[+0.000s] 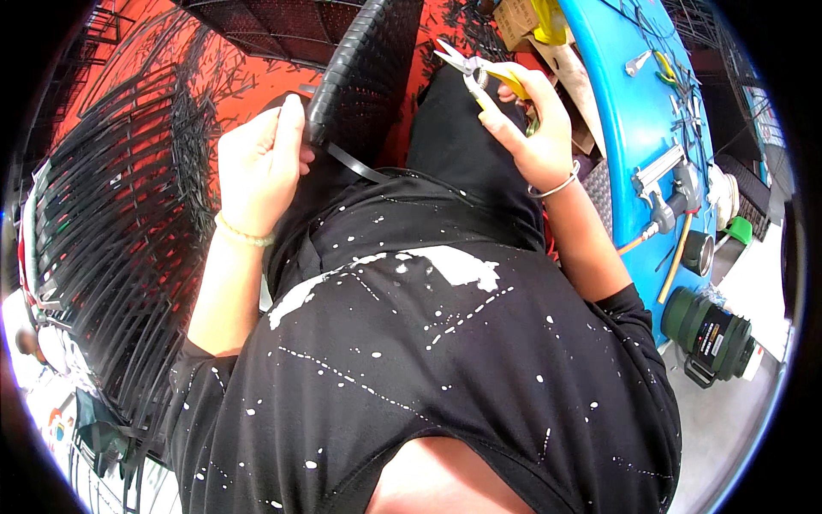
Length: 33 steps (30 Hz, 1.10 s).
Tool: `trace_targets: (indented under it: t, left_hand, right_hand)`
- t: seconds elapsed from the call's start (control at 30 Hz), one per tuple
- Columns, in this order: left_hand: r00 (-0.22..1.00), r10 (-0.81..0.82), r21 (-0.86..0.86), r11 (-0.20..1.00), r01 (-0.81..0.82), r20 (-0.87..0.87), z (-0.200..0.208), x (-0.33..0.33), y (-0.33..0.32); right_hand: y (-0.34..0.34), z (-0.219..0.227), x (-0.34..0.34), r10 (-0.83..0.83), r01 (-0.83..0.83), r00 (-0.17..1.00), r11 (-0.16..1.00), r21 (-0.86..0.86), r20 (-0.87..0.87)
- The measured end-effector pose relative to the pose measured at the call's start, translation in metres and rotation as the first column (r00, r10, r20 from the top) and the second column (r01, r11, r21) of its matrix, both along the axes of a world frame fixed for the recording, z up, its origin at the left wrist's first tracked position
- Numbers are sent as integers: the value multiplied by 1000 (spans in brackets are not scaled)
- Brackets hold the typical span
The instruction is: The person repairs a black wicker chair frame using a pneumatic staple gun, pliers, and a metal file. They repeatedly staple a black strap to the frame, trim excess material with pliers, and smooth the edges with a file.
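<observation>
A black woven panel (364, 77) with a ribbed rolled edge stands upright between my knees. My left hand (261, 163) is closed beside its near lower corner, thumb pressed toward curled fingers. What lies inside that grip is hidden. A flat black strip (355, 163) sticks out from the corner, close to those fingers, and reaches toward my lap. To the right of the panel, above my thigh, my right hand (535, 124) is wrapped round yellow-handled snips (505, 79). Their metal blades are spread apart and point up and left, away from the panel, with nothing between them.
A large black slatted frame (120, 214) fills the left side. Black offcuts litter the red floor (248, 90). On the right, a blue table (612, 111) carries pliers (664, 67), an air tool (672, 193) and a hose. A dark green cylinder (711, 334) stands near its front.
</observation>
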<state>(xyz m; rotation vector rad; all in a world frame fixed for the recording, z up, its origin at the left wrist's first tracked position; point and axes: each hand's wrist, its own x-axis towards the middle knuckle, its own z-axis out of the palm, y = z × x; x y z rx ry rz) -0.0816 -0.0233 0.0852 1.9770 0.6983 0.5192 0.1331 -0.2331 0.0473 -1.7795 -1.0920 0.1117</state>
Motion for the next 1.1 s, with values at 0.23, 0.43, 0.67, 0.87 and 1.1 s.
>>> trace_targets:
  t: [0.23, 0.43, 0.67, 0.87, 1.1]
  left_hand:
    - [998, 63, -115, 992, -60, 19, 4, 4, -4]
    - [984, 17, 641, 756, -129, 178, 5, 0, -12]
    - [953, -295, 800, 586, 129, 63, 4, -1, -23]
    - [955, -297, 781, 599, 175, 14, 4, 1, -24]
    - [951, -307, 734, 651, 192, 24, -1, 3, -24]
  right_hand:
    - [-2, -1, -5, 12, -12, 1000, 999, 42, -13]
    - [4, -2, -8, 92, -98, 992, 993, 66, 84]
    - [-1, -8, -6, 68, -69, 998, 996, 60, 14]
    - [-3, -13, -6, 54, -54, 999, 997, 50, 10]
    - [0, -9, -6, 57, -59, 998, 996, 67, 29]
